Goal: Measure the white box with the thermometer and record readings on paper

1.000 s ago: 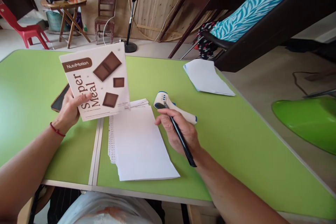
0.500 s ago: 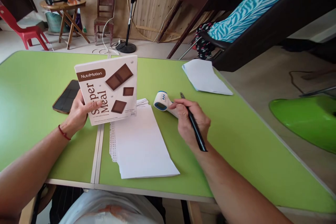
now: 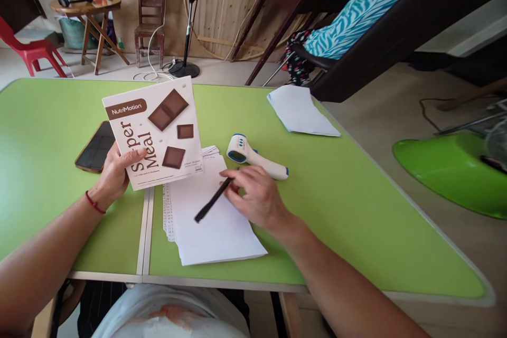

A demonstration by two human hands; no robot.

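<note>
My left hand (image 3: 119,166) grips a white box (image 3: 166,137) by its lower left side, thumb on the front. Brown chocolate squares and the words "NutriMotion Super Meal" are printed on it, and it is held tilted above the table. In my right hand (image 3: 253,193) a black pen (image 3: 214,200) is pinched between the fingers, pointing down to the left over a stack of white paper (image 3: 217,237). Handwriting shows on sheets at the stack's left edge. Just beyond my right hand lies a white and blue infrared thermometer (image 3: 257,157). A dark phone (image 3: 95,148) rests left of the box.
The green folding table (image 3: 336,232) has a metal seam left of the paper. More white sheets (image 3: 303,110) lie at its far right. A green chair (image 3: 451,174) stands to the right. Beyond sit a person in patterned blue clothes (image 3: 356,10), a microphone stand (image 3: 186,66) and a small wooden chair (image 3: 150,21).
My right hand has moved left and toward me, over the paper, and the pen has swung to point down-left. The thermometer is now uncovered. The box has shifted slightly left in view.
</note>
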